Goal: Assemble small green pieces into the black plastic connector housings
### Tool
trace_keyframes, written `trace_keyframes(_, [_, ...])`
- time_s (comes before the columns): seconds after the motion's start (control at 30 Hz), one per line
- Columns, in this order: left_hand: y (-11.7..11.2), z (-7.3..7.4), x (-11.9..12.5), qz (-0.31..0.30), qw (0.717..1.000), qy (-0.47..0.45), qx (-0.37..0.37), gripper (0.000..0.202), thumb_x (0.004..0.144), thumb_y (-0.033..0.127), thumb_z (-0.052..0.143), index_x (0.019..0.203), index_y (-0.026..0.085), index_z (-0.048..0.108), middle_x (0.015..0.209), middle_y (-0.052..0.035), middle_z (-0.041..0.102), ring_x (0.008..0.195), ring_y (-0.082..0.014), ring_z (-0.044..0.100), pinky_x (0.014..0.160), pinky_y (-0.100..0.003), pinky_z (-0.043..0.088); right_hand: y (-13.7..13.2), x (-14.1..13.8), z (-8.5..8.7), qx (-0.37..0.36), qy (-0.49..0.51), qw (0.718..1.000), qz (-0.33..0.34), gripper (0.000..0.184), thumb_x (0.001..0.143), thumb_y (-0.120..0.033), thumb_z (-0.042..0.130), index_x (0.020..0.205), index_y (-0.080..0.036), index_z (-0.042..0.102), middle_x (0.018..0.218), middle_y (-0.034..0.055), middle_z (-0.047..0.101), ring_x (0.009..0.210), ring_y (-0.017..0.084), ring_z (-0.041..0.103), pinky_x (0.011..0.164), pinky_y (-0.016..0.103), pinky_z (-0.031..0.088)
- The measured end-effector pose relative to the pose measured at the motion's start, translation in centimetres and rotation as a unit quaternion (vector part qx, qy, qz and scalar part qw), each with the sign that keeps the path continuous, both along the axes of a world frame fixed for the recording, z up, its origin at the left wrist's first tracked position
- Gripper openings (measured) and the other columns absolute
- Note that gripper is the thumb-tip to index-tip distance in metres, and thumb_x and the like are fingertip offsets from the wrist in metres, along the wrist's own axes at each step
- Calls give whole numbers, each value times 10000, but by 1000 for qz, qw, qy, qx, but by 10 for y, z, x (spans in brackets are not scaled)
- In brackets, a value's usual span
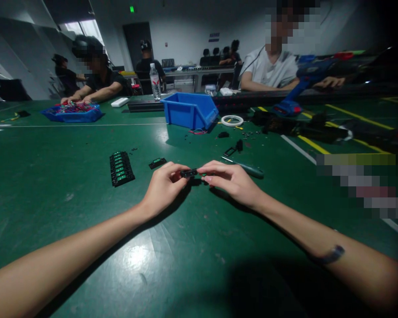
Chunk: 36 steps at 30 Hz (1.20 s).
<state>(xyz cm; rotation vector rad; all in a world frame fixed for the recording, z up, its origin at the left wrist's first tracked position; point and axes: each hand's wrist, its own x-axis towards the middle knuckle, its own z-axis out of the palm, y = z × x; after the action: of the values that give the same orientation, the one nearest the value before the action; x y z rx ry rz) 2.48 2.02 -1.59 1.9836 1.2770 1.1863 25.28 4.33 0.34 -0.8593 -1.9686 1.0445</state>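
Note:
A small black plastic part (pixel 189 173) is pinched from both ends just above the green table (pixel 86 185). My left hand (pixel 162 187) grips its left end with closed fingertips. My right hand (pixel 230 181) grips its right end the same way. To the left lies a row of several black parts with green inserts (pixel 121 168), side by side. One single such part (pixel 157 163) rests just beyond my left hand. A green-handled screwdriver (pixel 248 168) lies behind my right hand.
A blue bin (pixel 189 110) stands mid-table with a white tape ring (pixel 232 120) and loose black bits (pixel 234 148) to its right. A blue tray of coloured parts (pixel 72 113) sits far left under another person's hands. Other people sit across; a water bottle (pixel 155 81) stands behind.

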Motion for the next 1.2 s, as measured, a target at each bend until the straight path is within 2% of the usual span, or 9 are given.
trace_keyframes(0.2, [1,-1,0,-2,1000,-2,-12,164,920,231,657,1038,183,760,877,-43,657,743,-147,574,655,-260,441,1,1,-1,-11,11,1000,9,243,898,-315,677,1085,-221,798,1082,72,724,881,188,678,748,315,551])
trace_keyframes(0.47, [0,1,0,-14,1000,12,-7,189,908,176,632,1042,193,764,888,-40,670,763,-150,586,677,-259,443,5,3,-5,-71,43,997,0,221,887,-311,682,1028,-189,801,982,66,725,789,164,644,711,295,510])
trace_keyframes(0.67, [0,1,1,-16,1000,-3,-25,182,929,261,642,1052,180,749,850,-29,657,723,-143,564,643,-256,424,6,2,-9,-95,62,993,-30,217,894,-328,684,1000,-171,790,864,53,723,700,144,614,642,279,467])
trace_keyframes(0.97, [-4,6,4,-33,997,-19,-69,210,951,359,641,953,158,700,745,1,617,661,-128,544,596,-246,388,4,-1,-7,-83,26,994,-59,246,889,-358,678,987,-156,777,817,55,723,680,150,614,633,289,470])
trace_keyframes(1.2, [-1,2,4,-51,994,-70,-73,125,936,250,628,1025,167,655,860,-16,676,685,-127,608,636,-241,469,2,-4,-5,-65,13,996,-66,227,860,-354,710,958,-158,771,788,39,716,664,141,602,634,284,470])
